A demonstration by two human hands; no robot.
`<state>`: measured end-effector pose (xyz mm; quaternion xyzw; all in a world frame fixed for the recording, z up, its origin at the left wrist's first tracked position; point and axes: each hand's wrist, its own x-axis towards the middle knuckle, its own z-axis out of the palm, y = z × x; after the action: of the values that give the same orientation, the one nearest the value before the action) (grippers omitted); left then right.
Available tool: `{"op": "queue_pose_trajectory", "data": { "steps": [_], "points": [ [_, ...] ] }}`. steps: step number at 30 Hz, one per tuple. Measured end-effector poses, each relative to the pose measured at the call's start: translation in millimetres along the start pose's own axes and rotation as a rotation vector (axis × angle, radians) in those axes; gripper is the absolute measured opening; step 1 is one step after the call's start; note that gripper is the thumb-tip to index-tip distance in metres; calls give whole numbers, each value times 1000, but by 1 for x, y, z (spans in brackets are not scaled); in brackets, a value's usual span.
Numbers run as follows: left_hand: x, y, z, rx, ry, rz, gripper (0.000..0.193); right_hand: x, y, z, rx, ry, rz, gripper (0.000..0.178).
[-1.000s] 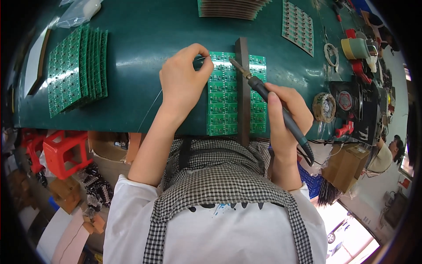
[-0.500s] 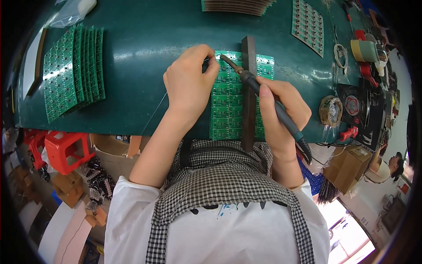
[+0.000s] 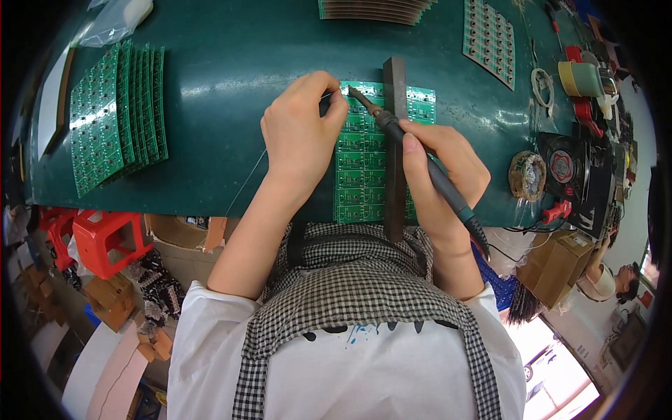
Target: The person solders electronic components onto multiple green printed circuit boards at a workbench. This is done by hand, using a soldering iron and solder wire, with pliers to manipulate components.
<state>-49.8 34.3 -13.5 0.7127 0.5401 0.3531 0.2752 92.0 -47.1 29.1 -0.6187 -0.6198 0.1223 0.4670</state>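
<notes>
A green circuit board panel lies on the bench in front of me. Across it, running front to back, rests a dark straight bar. My right hand grips a soldering iron like a pen, its tip touching or just above the panel's far left corner. Beside that corner my left hand is closed in a pinch on thin solder wire. The wire trails from this hand down past my left forearm. The exact meeting point of tip and wire is too small to make out.
Stacked green panels stand at the left, more boards at the far edge. Another panel lies far right. Near the right edge sit a tip-cleaning tin, a black fan and a tape roll. A person is at right.
The soldering iron and my right hand have shifted slightly left. My left hand has barely moved and keeps its pinch beside the panel's far left corner.
</notes>
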Motion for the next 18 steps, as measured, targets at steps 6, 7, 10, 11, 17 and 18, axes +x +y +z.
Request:
{"op": "queue_pose_trajectory", "data": {
  "steps": [6,7,10,11,17,18],
  "points": [
    [-1,-3,3,40,36,93,6,1,-3,-1,2,-12,2,14],
    [-1,-3,2,32,22,101,5,0,-3,-1,2,-12,-6,14],
    [-2,-2,0,85,6,137,4,-3,-4,-3,-13,-8,-9,13],
    [-2,-2,-1,85,6,137,4,-3,-5,-3,-14,-8,-9,13],
    [1,-9,-11,-45,-100,109,6,-6,-8,-11,-36,-1,-38,13],
    [1,-6,-14,-65,-126,90,7,-7,-9,-12,-33,-2,-29,13]
  ]
}}
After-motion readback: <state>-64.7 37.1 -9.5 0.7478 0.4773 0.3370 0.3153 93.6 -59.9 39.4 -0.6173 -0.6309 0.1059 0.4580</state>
